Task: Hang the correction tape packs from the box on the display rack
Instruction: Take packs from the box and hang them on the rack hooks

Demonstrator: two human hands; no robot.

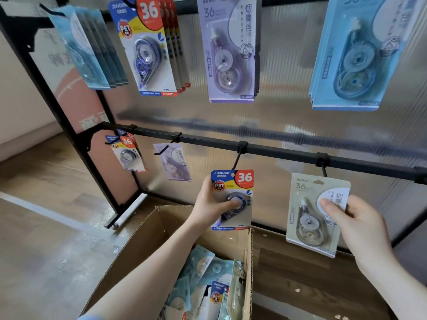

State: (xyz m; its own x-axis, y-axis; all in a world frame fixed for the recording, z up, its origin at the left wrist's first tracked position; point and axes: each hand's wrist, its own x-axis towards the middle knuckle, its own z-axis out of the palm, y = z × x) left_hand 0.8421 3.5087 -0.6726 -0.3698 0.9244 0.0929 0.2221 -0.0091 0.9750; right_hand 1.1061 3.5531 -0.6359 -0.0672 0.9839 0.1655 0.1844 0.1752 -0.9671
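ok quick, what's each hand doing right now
Left hand: grips the JINUO pack at a lower-rail hook.
Right hand: pinches the beige BoBo pack.

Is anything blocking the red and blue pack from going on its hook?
Nothing visible does. The left hand holds the red and blue pack right under the hook, whose tip is at the pack's top edge. No other pack hangs on that hook. The beige pack in the right hand is off to the side.
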